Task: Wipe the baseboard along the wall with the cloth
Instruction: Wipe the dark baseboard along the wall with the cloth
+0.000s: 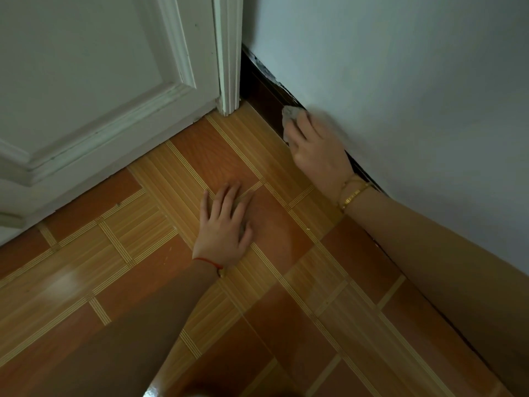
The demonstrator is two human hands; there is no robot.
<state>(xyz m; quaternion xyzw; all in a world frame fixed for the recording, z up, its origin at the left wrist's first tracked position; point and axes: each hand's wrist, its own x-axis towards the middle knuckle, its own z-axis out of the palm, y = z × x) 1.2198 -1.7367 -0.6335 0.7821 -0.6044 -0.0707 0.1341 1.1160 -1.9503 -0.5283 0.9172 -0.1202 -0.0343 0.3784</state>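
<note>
Cloth (288, 117): soft, light; bunched, pressed to baseboard (264, 94) by curled right hand (316, 150), two o'clock.
Left hand (226, 224): spread flat on floor (114, 267).

Pale blue-grey wall (400, 67), matte, beyond and right of the right hand. White panelled door (86, 81) with moulded frame (229, 53) ahead of the left hand, closed to the corner. Glossy orange-brown tiled floor (114, 267), striped tan bands, under both hands. Light dim, soft glare lower left.
</note>
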